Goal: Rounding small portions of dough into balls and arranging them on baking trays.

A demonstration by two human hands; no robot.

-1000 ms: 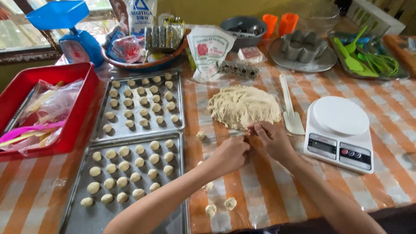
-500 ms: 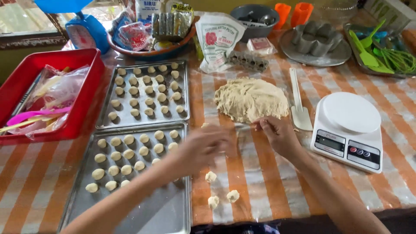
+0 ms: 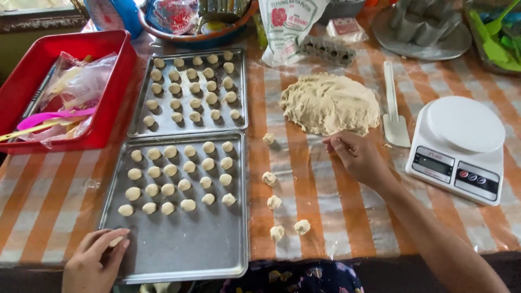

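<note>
left hand (image 3: 97,260) pinches a dough ball (image 3: 115,241) at the near tray (image 3: 179,255) corner; right hand (image 3: 358,157), loosely curled, seemingly empty, beside the dough mound (image 3: 331,103); set crooked, it could roll off

Single view only, worn on the head, looking steeply down and forward over the counter (image 3: 325,217) covered with an orange-and-white striped cloth. Close enough to fill the picture with the near counter edge at the bottom and a window sill (image 3: 38,21) at top left. Left hand (image 3: 95,260) low at bottom left, right hand (image 3: 355,157) near centre, forearm entering from bottom right. No second view to share any part with.
</note>
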